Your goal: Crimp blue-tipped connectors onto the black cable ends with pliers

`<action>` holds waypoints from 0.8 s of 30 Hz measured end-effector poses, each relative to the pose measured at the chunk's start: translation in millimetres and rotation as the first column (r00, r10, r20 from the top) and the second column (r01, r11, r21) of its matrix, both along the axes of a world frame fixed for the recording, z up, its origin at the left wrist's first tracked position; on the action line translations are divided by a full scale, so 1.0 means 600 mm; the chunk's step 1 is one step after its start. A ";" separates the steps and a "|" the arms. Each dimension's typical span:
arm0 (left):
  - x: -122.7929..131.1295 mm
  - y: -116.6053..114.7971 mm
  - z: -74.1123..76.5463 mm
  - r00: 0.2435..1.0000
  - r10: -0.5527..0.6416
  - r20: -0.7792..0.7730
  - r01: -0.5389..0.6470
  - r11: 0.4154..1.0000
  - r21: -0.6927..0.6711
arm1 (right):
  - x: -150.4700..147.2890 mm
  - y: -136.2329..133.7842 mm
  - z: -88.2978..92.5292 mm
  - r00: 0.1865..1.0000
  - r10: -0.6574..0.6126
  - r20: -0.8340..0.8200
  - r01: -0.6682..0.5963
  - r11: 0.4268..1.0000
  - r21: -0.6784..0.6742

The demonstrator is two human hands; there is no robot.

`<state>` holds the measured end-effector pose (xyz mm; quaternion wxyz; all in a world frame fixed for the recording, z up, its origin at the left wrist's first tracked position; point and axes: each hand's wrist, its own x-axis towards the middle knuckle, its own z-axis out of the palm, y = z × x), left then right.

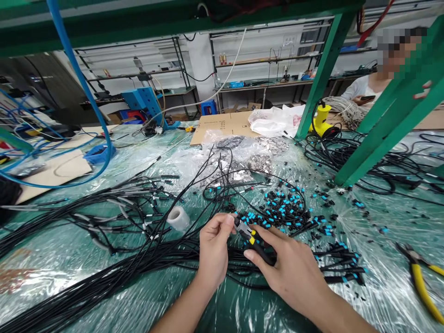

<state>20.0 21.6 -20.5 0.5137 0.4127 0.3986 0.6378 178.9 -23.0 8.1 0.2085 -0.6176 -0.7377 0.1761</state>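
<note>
Near the middle of the bench, my left hand (215,247) is closed in a pinch around what looks like a black cable end, mostly covered by the fingertips. My right hand (294,266) grips a pair of pliers (247,231) with dark handles and yellow accents. The jaws meet the small black piece beside my left fingertips. Under both hands runs a thick bundle of black cables (152,256). Just beyond them lies a pile of small black connectors with blue parts (282,206). Blue-marked cable ends (343,263) fan out right of my right hand.
Yellow-handled pliers (421,282) lie at right. A white roll (178,218) stands left of my hands. Behind are bags of metal parts (258,164), flat cardboard (222,125) and a yellow tool (322,121). Green posts (321,74) and a blue hose (81,92) frame the bench. A person (367,88) sits at back right.
</note>
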 end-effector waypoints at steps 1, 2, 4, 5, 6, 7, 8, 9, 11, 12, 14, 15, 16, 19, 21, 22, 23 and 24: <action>0.000 0.000 0.000 1.000 0.005 0.007 -0.005 1.000 0.006 | -0.001 -0.001 0.002 1.000 0.007 -0.027 -0.007 1.000 -0.007; 0.000 0.000 -0.001 1.000 0.010 0.009 -0.011 1.000 0.015 | -0.003 -0.002 0.004 0.999 0.014 -0.053 -0.015 1.000 -0.016; 0.000 0.000 -0.002 1.000 0.030 -0.006 -0.029 0.999 0.036 | -0.006 -0.002 0.009 0.995 0.022 -0.097 -0.025 0.999 -0.035; -0.001 0.000 -0.003 0.999 0.040 -0.021 -0.039 0.998 0.046 | -0.007 -0.003 0.011 0.993 0.023 -0.117 -0.029 0.999 -0.046; -0.002 0.001 -0.003 0.998 0.047 -0.039 -0.045 0.997 0.055 | -0.009 -0.003 0.014 0.990 0.026 -0.137 -0.034 0.998 -0.058; -0.003 0.001 -0.003 0.997 0.052 -0.056 -0.049 0.997 0.061 | -0.010 -0.003 0.016 0.987 0.028 -0.158 -0.040 0.997 -0.071; -0.004 0.001 -0.003 0.996 0.053 -0.070 -0.049 0.997 0.064 | -0.011 -0.003 0.017 0.983 0.029 -0.182 -0.046 0.995 -0.087; -0.004 0.001 -0.003 0.996 0.051 -0.080 -0.045 0.997 0.066 | -0.012 -0.003 0.019 0.977 0.034 -0.210 -0.058 0.992 -0.108; -0.006 0.002 -0.001 0.995 0.033 -0.091 -0.028 0.997 0.066 | -0.013 -0.004 0.020 0.958 0.040 -0.286 -0.089 0.983 -0.161; -0.007 0.003 0.001 0.996 0.023 -0.091 -0.017 0.998 0.065 | -0.013 -0.005 0.020 0.942 0.037 -0.335 -0.105 0.976 -0.188; -0.007 0.004 0.004 0.997 -0.001 -0.074 0.005 0.998 0.059 | -0.013 -0.006 0.021 0.894 0.030 -0.447 -0.153 0.958 -0.241; -0.007 0.005 0.006 0.998 -0.015 -0.059 0.018 0.998 0.052 | -0.012 -0.005 0.021 0.864 0.029 -0.503 -0.184 0.948 -0.261; -0.006 0.006 0.007 0.999 -0.031 -0.039 0.033 0.999 0.042 | -0.011 -0.005 0.022 0.830 0.026 -0.558 -0.218 0.935 -0.281; -0.005 0.007 0.011 0.996 -0.080 0.031 0.080 0.997 -0.001 | -0.006 -0.001 0.022 0.726 -0.009 -0.688 -0.326 0.875 -0.357; -0.004 0.006 0.012 0.991 -0.104 0.080 0.107 0.994 -0.027 | -0.003 0.002 0.018 0.651 -0.048 -0.758 -0.400 0.827 -0.396; -0.003 0.005 0.013 0.988 -0.113 0.105 0.118 0.992 -0.040 | -0.001 0.003 0.016 0.614 -0.062 -0.787 -0.434 0.806 -0.403; -0.002 0.004 0.014 0.985 -0.118 0.129 0.126 0.991 -0.053 | 0.000 0.003 0.013 0.579 -0.073 -0.812 -0.462 0.791 -0.401; -0.002 0.004 0.015 0.982 -0.119 0.150 0.130 0.989 -0.065 | 0.000 0.004 0.011 0.552 -0.081 -0.830 -0.482 0.782 -0.396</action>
